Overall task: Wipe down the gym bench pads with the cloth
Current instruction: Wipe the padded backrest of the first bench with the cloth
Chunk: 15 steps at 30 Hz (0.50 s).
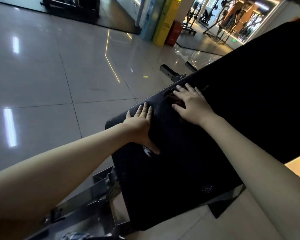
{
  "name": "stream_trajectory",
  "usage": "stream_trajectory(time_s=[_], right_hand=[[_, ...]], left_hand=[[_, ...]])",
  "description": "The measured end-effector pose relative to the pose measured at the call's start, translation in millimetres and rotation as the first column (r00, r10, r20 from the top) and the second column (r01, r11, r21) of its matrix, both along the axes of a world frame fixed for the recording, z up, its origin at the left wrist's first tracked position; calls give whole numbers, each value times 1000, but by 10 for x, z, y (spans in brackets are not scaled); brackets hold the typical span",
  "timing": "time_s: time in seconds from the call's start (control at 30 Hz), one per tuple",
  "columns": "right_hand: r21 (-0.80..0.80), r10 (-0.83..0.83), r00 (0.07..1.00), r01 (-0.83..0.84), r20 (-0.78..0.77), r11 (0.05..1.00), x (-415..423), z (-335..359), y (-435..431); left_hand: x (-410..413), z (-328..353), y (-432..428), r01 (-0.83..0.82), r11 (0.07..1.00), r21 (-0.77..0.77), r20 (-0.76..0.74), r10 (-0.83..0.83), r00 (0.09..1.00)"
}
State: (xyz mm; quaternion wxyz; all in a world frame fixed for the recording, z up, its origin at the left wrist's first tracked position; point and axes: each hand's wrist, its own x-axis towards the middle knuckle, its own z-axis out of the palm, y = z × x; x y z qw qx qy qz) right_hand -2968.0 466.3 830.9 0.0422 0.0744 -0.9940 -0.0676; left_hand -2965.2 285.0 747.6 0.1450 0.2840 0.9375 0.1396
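Glossy grey tiles point(59, 75) are seen across the left of the frame; a yellow pillar point(164, 19) is noted at top centre. A black pad point(189, 161) is laid diagonally from bottom centre to upper right. The left hand point(139, 125) is pressed flat on the pad's left edge, fingers straight, nothing held. The right hand point(190, 104) is spread flat on a dark cloth point(170, 95) at frame centre, on the pad.
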Motion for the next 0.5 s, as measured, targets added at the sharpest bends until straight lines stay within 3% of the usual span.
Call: stream_trajectory(time_s=[0.13,0.27,0.5], right_hand=[[12,97,995,-97,16,995,294,-330,-231],[38,96,993,-93,-66,995,482,-545,-293],[-4,71,979,-73,-192,997,103,-649,-403]], left_hand=[[6,-58,-24,-5,1000,26,-6,5,1000],[10,-94,-19,-10,999,49,4,10,1000],[-24,-129,-8,-4,999,37,2,4,1000]])
